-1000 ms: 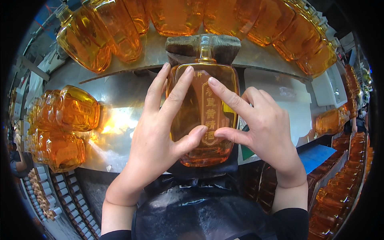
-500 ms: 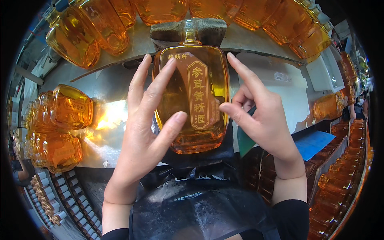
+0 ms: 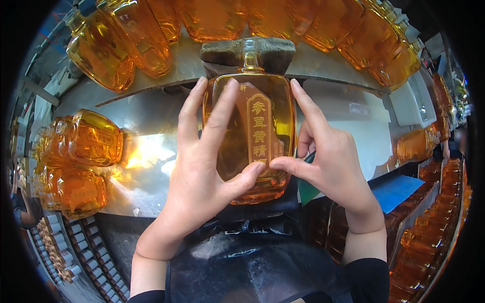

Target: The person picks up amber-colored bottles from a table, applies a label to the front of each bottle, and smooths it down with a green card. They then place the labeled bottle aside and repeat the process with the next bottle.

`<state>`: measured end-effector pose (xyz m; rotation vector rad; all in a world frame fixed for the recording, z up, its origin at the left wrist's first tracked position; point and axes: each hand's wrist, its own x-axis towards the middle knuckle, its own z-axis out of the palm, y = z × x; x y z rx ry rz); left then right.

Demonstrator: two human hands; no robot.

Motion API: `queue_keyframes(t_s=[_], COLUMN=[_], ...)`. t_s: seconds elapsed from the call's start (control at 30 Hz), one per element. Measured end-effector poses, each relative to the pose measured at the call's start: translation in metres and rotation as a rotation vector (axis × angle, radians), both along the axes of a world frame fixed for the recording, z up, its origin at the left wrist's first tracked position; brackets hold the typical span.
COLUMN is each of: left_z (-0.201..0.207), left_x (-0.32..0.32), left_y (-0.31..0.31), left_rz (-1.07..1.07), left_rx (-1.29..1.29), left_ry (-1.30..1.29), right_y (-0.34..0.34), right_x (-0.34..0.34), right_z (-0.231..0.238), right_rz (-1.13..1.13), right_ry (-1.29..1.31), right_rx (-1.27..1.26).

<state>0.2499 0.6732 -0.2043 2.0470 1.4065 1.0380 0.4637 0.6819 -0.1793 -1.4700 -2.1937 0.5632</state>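
amber bottle (image 3: pixel 250 139) lies under splayed left hand (image 3: pixel 199 164); right hand (image 3: pixel 333 159) points index far, other fingers curled, seemingly gripping green piece (image 3: pixel 306 192).

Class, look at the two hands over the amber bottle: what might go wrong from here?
1. The label could crease or smear, since the thumbs of the left hand and right hand are over its lower part.
2. The amber bottle might shift if bumped: it lies flat, neck toward a dark block, and neither hand wraps around it.
3. The green piece below the right hand might scrape the label.
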Motion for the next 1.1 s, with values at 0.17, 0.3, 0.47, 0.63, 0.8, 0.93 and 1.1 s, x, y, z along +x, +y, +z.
queue_keyframes(t_s=[0.17,0.3,0.47,0.63,0.8,0.93,1.1], left_z=[0.003,0.005,0.001,-0.005,-0.001,-0.012,-0.021], left_x=[-0.003,-0.005,-0.003,-0.001,-0.007,-0.019,-0.016], left_y=[0.001,0.003,0.005,0.003,0.003,0.001,-0.004], left_rz=[-0.058,-0.063,-0.073,-0.045,-0.066,-0.111,-0.152], left_rx=[-0.002,-0.012,-0.004,-0.031,-0.058,-0.032,0.089], left_ry=[0.076,0.006,-0.019,-0.126,-0.109,-0.315,-0.295], right_y=[0.002,0.024,0.055,0.054,0.107,-0.010,0.017], right_x=[0.001,0.015,0.043,-0.016,-0.036,-0.006,0.014], right_z=[0.003,0.003,0.011,0.024,0.037,0.000,0.037], right_rz=[-0.003,-0.038,-0.238,0.344,0.462,0.692,0.492], right_ry=[-0.028,0.478,0.743,0.198,-0.002,0.100,-0.143], right_rx=[-0.037,-0.290,0.028,0.344,0.907,0.639,0.487])
